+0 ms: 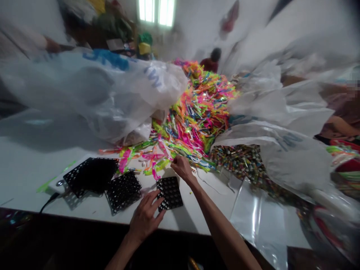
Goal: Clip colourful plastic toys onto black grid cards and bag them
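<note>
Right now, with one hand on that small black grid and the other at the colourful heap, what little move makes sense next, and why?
Probably the right hand should draw one bright piece from the edge of the colourful pile toward the small black tray. That hand already sits at the pile's near edge, the left hand touches the tray's corner, and its holes look unfilled, though blur hides detail.

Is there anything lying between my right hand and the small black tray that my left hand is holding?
Nothing visible. The right hand is at the near edge of the colourful strip pile, just beyond the small black tray; only bare white table lies between them. The left hand rests on the tray's near-left corner.
</note>
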The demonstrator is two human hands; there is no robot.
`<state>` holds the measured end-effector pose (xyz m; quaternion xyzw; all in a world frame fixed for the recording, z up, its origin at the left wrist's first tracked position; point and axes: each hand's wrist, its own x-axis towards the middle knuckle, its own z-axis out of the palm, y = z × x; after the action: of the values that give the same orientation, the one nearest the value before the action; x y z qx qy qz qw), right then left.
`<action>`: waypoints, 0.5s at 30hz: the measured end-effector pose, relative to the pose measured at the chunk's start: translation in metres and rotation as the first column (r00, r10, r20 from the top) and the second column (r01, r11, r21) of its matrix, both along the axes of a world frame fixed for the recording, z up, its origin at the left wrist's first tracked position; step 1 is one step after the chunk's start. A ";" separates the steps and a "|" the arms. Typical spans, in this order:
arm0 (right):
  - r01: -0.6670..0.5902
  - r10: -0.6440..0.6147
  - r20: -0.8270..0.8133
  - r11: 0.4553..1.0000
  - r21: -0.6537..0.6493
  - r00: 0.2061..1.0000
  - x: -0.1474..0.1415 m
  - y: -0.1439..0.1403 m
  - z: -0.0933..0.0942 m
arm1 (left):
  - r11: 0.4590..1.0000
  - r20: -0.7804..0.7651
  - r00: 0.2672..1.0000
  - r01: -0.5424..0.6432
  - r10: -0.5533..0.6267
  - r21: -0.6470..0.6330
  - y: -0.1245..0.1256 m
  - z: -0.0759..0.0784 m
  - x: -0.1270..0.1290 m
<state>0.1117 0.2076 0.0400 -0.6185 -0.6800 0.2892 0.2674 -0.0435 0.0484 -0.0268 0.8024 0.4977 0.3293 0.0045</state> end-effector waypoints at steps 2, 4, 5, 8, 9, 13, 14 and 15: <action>-0.016 0.010 -0.092 0.998 -0.064 0.996 0.010 -0.025 -0.007 | 1.000 0.020 1.000 0.004 -0.004 -0.019 0.000 -0.003 0.000; -0.051 0.002 -0.275 0.984 -0.172 0.961 0.013 -0.049 -0.015 | 0.999 0.031 0.999 0.013 -0.012 -0.041 0.000 -0.004 -0.001; -0.073 -0.018 -0.388 0.973 -0.218 0.922 0.012 -0.058 -0.018 | 0.999 0.034 0.999 0.017 -0.015 -0.051 0.000 -0.005 -0.001; -0.125 -0.064 -0.624 0.959 -0.254 0.779 0.003 -0.071 -0.026 | 0.997 0.034 0.999 0.022 -0.019 -0.070 0.000 -0.004 -0.002; -0.138 -0.046 -0.632 0.961 -0.238 0.773 0.001 -0.072 -0.027 | 0.997 0.034 0.999 0.020 -0.018 -0.071 -0.001 -0.003 -0.002; -0.226 0.087 -0.564 0.957 -0.181 0.821 -0.004 -0.067 -0.024 | 0.998 0.038 0.999 0.005 -0.002 -0.068 -0.001 -0.002 -0.001; -0.246 0.119 -0.548 0.955 -0.165 0.828 -0.004 -0.066 -0.022 | 0.998 0.040 0.999 0.004 -0.001 -0.067 -0.001 -0.002 -0.001; -0.266 0.152 -0.529 0.953 -0.146 0.835 -0.003 -0.065 -0.020 | 0.998 0.044 0.999 0.005 -0.002 -0.067 -0.001 -0.002 -0.001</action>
<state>0.1086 0.1422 0.0205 -0.4660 -0.6129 0.5419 0.3370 -0.0448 0.0470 -0.0284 0.7952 0.5069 0.3300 0.0428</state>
